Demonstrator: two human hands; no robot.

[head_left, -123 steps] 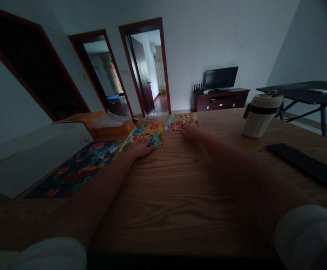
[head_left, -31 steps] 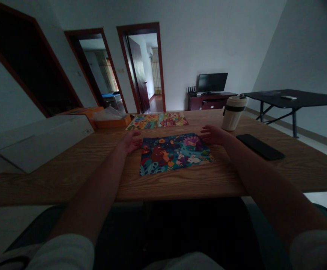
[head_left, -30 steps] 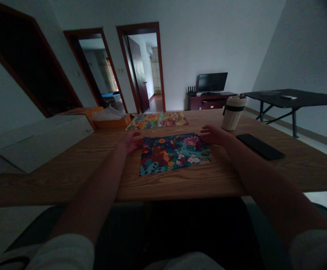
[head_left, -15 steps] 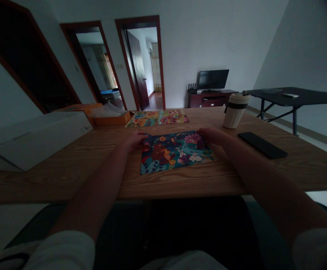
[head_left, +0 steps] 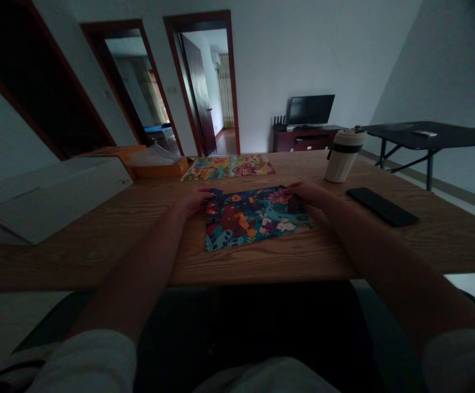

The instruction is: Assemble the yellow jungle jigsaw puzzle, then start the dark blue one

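Note:
A dark, colourful jigsaw puzzle (head_left: 253,218) with a bear, a fox and white rabbits lies flat on the wooden table (head_left: 245,270) in front of me. My left hand (head_left: 196,201) pinches a puzzle piece (head_left: 214,206) at the far left corner, which looks tilted up out of line with the picture. At the far right corner, the fingers of my right hand (head_left: 305,192) are closed on another piece (head_left: 293,203), also raised a little. My fingertips partly hide both corners.
Two brighter picture sheets (head_left: 229,167) lie behind the puzzle. Left of them are an orange box (head_left: 161,169) with clear plastic and a long white box (head_left: 65,191). A cream cup (head_left: 341,158) and a flat black object (head_left: 380,206) are on the right.
The dark puzzle was at the left earlier and now lies before me. Both hands, apart from it a second ago, have closed on its far corners, where pieces have lifted.

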